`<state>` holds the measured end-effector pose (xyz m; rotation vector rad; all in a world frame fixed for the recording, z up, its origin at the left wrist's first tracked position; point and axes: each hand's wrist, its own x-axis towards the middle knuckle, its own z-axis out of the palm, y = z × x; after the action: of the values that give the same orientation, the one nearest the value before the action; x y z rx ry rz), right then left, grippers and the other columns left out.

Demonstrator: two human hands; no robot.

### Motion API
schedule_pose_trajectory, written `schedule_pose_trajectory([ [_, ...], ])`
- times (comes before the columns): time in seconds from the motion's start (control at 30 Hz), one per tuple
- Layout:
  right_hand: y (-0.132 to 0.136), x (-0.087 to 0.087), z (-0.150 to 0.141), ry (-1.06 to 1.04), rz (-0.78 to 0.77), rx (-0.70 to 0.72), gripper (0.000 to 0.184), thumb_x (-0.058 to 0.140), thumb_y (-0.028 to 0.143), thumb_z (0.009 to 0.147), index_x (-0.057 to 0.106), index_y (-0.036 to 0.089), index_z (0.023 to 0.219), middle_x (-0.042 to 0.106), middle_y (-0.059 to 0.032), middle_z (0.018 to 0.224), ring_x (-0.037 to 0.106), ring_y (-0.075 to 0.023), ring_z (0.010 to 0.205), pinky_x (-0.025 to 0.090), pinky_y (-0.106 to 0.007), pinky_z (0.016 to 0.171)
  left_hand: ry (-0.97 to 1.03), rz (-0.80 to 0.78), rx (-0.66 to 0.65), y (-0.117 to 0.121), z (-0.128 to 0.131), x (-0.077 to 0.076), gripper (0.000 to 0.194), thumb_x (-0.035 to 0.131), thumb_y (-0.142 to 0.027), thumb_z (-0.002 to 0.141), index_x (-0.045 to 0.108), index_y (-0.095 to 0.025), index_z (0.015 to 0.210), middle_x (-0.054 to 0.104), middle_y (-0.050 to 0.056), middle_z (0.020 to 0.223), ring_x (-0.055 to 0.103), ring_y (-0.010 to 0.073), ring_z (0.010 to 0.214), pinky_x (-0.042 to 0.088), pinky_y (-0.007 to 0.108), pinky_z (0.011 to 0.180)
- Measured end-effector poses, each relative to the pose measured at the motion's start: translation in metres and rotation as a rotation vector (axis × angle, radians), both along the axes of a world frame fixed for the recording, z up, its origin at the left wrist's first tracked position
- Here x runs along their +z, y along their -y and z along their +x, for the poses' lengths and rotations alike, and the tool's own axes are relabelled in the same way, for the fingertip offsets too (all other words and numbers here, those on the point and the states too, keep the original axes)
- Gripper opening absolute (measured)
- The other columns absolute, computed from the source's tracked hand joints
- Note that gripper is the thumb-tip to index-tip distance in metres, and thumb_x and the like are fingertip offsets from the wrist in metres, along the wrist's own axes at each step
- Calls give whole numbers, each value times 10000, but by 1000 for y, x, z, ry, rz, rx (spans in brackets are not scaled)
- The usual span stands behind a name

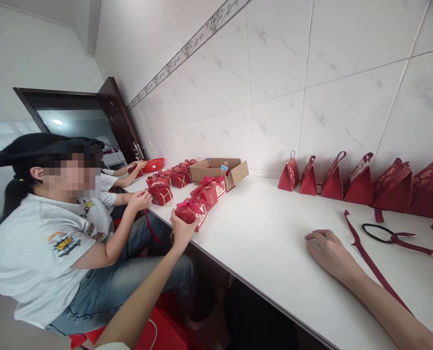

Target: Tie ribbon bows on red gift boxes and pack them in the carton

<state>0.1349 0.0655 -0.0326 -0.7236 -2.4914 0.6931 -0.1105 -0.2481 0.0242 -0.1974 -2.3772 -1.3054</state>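
In the head view my left hand (pixel 183 227) is closed around the near end of a red gift box (pixel 191 212) with a pink bow on top. That box sits at the table's front edge, its patterned white-and-red end facing right. Behind it, touching or nearly so, is another red gift box (pixel 213 192) with a bow. My right hand (pixel 325 249) lies palm down on the white table (pixel 260 233), fingers loosely bent, holding nothing visible. To its right lie a long dark red ribbon (pixel 366 257) and a black loop (pixel 376 233) with a shorter red strip (pixel 415 244).
Several red triangular boxes (pixel 331 177) with loops stand along the tiled wall. An open cardboard box (pixel 202 171) with blue clips and more red boxes (pixel 160 189) are farther left. A co-worker (pixel 52 243) sits at left, hands holding red ribbon; another person works beyond, near a red basket (pixel 153 165).
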Motion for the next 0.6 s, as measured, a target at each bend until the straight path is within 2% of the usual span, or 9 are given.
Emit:
schedule_pose_trajectory([
  [0.07, 0, 0, -1, -1, 3, 1, 307, 389, 382, 757, 612, 199, 863, 574, -128, 1076, 621, -258, 882, 545, -389, 731, -58, 42, -100, 2, 4, -5, 953, 744, -279, 595, 188, -146, 1358, 295, 199, 1391, 280, 316, 1358, 286, 471, 1116],
  [0.17, -1, 0, -2, -1, 7, -1, 293, 400, 363, 759, 616, 195, 865, 575, -130, 1077, 618, -260, 900, 541, -395, 753, -111, 40, -322, 5, 17, -11, 974, 734, -315, 587, 174, -167, 1369, 312, 188, 1398, 334, 303, 1332, 323, 465, 1098],
  [0.27, -1, 0, -2, -8, 11, 1, 301, 399, 360, 767, 619, 187, 879, 570, -135, 1083, 599, -272, 977, 534, -393, 780, -170, -59, -539, 3, 33, -14, 1016, 725, -304, 567, 140, -170, 1386, 316, 187, 1407, 363, 304, 1315, 331, 483, 1087],
  [0.33, -1, 0, -1, -14, 14, 8, 301, 402, 358, 769, 621, 184, 879, 571, -138, 1077, 592, -277, 1000, 532, -393, 788, -168, -142, -632, -2, 43, -13, 1036, 726, -275, 545, 144, -171, 1396, 312, 184, 1414, 357, 313, 1317, 317, 497, 1093],
  [0.43, 1, 2, 0, -38, 4, 10, 312, 409, 385, 768, 627, 184, 867, 577, -141, 1070, 606, -281, 972, 532, -403, 787, -126, -185, -754, -15, 54, -11, 1074, 729, -250, 520, 137, -167, 1411, 299, 181, 1424, 334, 322, 1329, 287, 510, 1109],
  [0.6, 6, 15, 0, -145, -125, -48, 449, 388, 566, 789, 656, 219, 886, 614, -124, 1102, 648, -282, 929, 537, -420, 811, -63, -90, -1010, -54, 68, -14, 1139, 768, -283, 493, 118, -142, 1417, 284, 200, 1424, 326, 338, 1330, 279, 520, 1113],
])
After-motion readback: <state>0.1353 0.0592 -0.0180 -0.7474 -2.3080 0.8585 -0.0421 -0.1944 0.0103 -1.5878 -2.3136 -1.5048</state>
